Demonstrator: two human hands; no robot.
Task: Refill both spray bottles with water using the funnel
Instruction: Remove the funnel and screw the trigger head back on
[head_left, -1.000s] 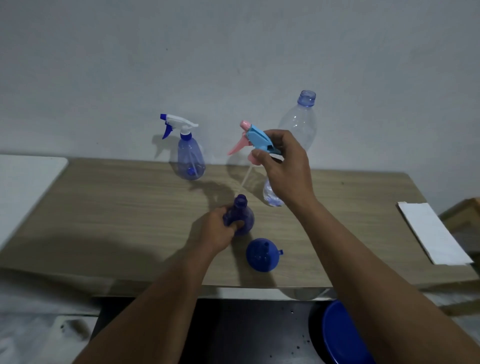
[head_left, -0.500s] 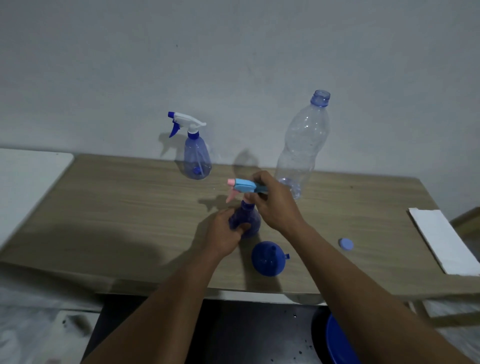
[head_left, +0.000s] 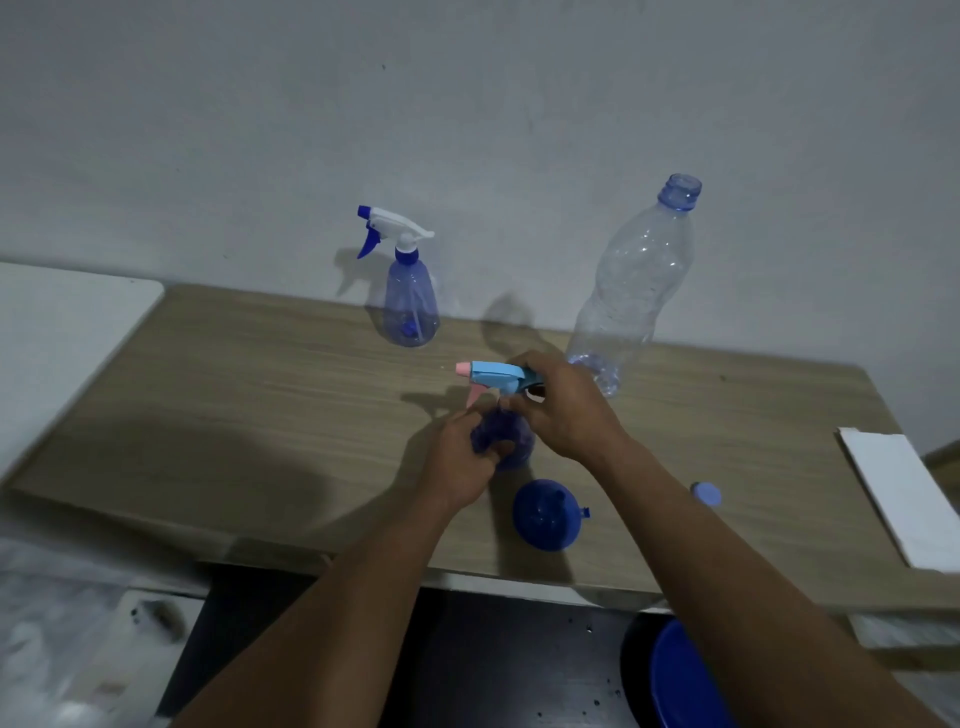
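My left hand (head_left: 462, 462) wraps round the bottle (head_left: 511, 441) and holds it standing up on the table (head_left: 260, 415). My right hand (head_left: 563, 410) pinches the spray head (head_left: 493, 375) right over the bottle's neck, with its nose pointing left. The head is straight above the neck, so I think I need to turn it tight next. The funnel (head_left: 545, 514) lies just beside the bottle, closer to me.

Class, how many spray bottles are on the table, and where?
2. The white-trigger spray bottle stands at the back by the wall; the blue-trigger spray bottle is in front, held by the left hand and right hand. No others show.
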